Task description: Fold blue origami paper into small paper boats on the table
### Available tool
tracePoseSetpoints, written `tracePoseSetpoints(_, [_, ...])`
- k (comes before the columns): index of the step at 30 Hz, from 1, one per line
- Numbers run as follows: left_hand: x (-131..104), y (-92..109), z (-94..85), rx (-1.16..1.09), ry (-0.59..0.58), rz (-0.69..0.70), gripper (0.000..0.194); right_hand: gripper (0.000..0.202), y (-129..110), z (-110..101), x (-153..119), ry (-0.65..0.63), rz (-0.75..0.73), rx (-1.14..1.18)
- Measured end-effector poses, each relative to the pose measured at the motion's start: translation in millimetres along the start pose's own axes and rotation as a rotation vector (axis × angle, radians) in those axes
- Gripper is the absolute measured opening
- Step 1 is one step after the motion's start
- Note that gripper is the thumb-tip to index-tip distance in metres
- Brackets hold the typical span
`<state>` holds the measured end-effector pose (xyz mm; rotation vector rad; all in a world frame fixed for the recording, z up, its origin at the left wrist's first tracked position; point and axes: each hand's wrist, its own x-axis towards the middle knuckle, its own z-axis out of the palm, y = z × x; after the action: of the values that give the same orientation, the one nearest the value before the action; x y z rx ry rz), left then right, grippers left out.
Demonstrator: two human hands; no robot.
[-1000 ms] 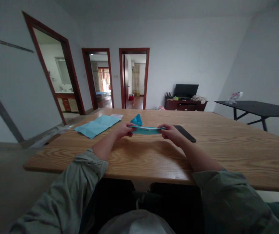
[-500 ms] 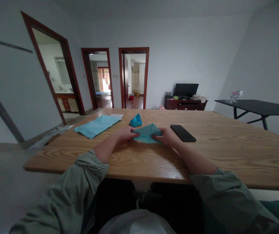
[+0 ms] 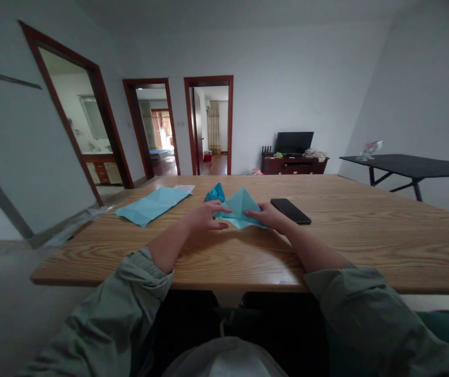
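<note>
A light-blue sheet of folded paper (image 3: pixel 242 203), one corner pointing up and away, is between my two hands just above the wooden table. My right hand (image 3: pixel 270 216) grips its right side, thumb on top. At the left edge, my left hand (image 3: pixel 205 215) has its fingers apart, the index finger lying along the paper and the thumb off it. Just behind, a darker blue folded paper piece (image 3: pixel 215 192) stands on the table, partly hidden by my left hand and the sheet.
A creased light-blue sheet (image 3: pixel 152 205) lies to the left, a white slip (image 3: pixel 185 189) at its far end. To the right rests a black phone (image 3: pixel 290 211). The wooden table (image 3: pixel 366 235) has its near edge by my body. A black table (image 3: pixel 413 165) stands far right.
My left hand has loosened from the paper's left edge and its fingers have spread. The paper's top corner has risen. My right hand keeps its grip. The view has shifted slightly.
</note>
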<state>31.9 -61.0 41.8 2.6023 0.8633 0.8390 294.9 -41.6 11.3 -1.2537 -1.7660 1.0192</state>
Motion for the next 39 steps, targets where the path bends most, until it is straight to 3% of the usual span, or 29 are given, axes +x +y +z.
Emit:
tracePoseSetpoints(8, [2,-18,5.7,0.033,0.054,-0.01,0.026,0.039,3,0,2,-0.036,-0.059,-0.05])
tracePoseSetpoints(12, [3,-25,4.3,0.006,0.116,-0.119,0.03,0.04,-5,-1,-1,0.036,-0.087,0.026])
tracePoseSetpoints(15, [3,-30,2.7,-0.038,0.148,-0.205,0.034,0.041,-10,0,-3,-0.006,-0.111,0.116])
tracePoseSetpoints(20, [3,-33,0.0,-0.152,0.184,-0.285,0.037,0.077,-8,0,-2,0.042,-0.175,0.097])
tracePoseSetpoints(22, [3,-33,-0.6,-0.18,0.197,-0.297,0.038,0.068,-4,-1,0,0.07,-0.219,0.055])
tracePoseSetpoints(26, [3,-37,0.0,-0.221,0.221,-0.32,0.039,0.031,0,-3,5,0.121,-0.268,-0.098])
tracePoseSetpoints(29, [5,-42,2.3,-0.34,0.257,-0.314,0.037,0.03,0,-4,6,0.175,-0.248,-0.079])
tracePoseSetpoints(33, [7,-46,5.3,-0.538,0.306,-0.28,0.056,0.039,-2,-5,6,0.208,-0.203,0.101])
tracePoseSetpoints(39, [7,-47,3.8,-0.716,0.35,-0.303,0.055,0.046,3,-8,9,0.204,-0.16,0.189])
